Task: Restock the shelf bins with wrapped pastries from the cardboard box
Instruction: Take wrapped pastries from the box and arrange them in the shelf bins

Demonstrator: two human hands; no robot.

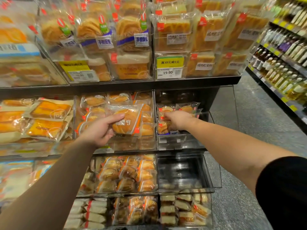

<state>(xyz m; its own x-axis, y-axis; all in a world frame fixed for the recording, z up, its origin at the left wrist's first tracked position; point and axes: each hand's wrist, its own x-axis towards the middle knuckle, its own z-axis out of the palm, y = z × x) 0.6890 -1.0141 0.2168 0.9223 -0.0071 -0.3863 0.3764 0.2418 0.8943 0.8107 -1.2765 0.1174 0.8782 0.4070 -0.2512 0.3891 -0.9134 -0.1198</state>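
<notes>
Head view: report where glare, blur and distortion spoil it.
Head view: glare streaks the upper bread bags; left edge and bottle shelf are blurred and bowed by the wide lens; the wrapped pastry in the left hand is sharp.

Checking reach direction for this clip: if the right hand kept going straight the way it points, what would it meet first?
The right hand already reaches into the clear bin; straight on it would likely press into the wrapped pastries at its fingertips, though depth is uncertain.
</notes>
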